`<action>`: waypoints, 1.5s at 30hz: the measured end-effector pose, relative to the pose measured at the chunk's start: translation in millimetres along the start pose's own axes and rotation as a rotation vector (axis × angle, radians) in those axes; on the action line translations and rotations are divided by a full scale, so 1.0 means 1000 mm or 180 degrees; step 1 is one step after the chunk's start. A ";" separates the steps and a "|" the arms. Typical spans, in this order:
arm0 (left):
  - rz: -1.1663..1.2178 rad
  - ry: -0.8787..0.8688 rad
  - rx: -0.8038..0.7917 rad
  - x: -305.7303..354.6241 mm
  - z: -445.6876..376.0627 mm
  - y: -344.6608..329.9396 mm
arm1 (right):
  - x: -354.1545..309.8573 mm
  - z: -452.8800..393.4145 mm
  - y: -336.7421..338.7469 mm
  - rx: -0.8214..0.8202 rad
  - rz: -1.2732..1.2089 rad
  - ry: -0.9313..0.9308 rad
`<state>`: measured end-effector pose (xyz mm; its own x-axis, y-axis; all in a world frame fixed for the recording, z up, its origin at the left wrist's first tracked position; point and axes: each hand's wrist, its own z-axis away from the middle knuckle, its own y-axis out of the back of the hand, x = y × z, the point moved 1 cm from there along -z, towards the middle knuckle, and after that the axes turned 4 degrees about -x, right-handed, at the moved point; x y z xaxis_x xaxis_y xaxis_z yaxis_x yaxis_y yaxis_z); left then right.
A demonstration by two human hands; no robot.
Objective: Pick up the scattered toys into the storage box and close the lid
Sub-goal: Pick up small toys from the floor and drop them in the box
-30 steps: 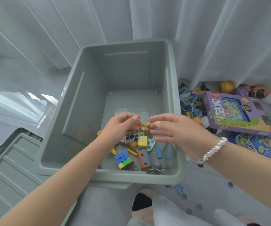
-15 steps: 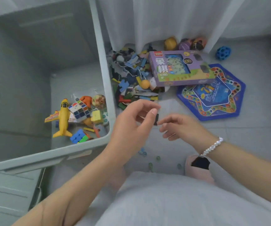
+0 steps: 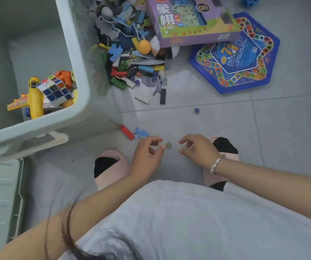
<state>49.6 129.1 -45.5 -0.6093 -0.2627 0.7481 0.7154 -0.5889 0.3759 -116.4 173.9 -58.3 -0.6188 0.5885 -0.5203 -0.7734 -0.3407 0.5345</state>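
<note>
Head view is showing the left hand [image 3: 147,151] and right hand [image 3: 197,149] reaching low over the floor, both grips loosely curled and holding nothing. The green marble [image 3: 168,145] is lying on the floor between them, touching the left fingertips [image 3: 162,146], so the left is nearer. The storage box [image 3: 79,72] is standing to the left, its lid off.

We've got the box [image 3: 79,76] on the left, toy pile [image 3: 130,53] just right of it. Marble [image 3: 168,145] sits between our hands, in front of the pile.
</note>
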 end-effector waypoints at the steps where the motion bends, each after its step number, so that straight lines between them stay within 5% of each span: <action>1: -0.0092 0.0012 0.0004 -0.008 -0.001 -0.001 | 0.004 0.000 -0.003 -0.0006 0.0118 0.0006; 9: -0.0815 0.0200 -0.0381 -0.043 -0.007 -0.010 | 0.015 0.000 -0.012 -0.0051 0.0679 -0.0006; 17: -0.0850 0.0251 -0.0205 -0.050 -0.019 -0.019 | 0.016 -0.015 -0.011 -0.0032 0.0753 -0.0105; 36: -0.1882 -0.0473 -0.0348 -0.040 -0.031 -0.025 | 0.006 -0.034 -0.015 0.0138 0.0488 0.0094; 45: -0.1645 -0.0407 -0.0275 -0.036 -0.035 -0.028 | 0.011 -0.032 -0.003 0.0278 0.0310 -0.0044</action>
<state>39.5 128.4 -102.7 -0.8242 0.1699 0.5402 0.2995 -0.6789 0.6704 -125.1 157.8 -87.4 -0.6880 0.5661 -0.4541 -0.6945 -0.3319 0.6384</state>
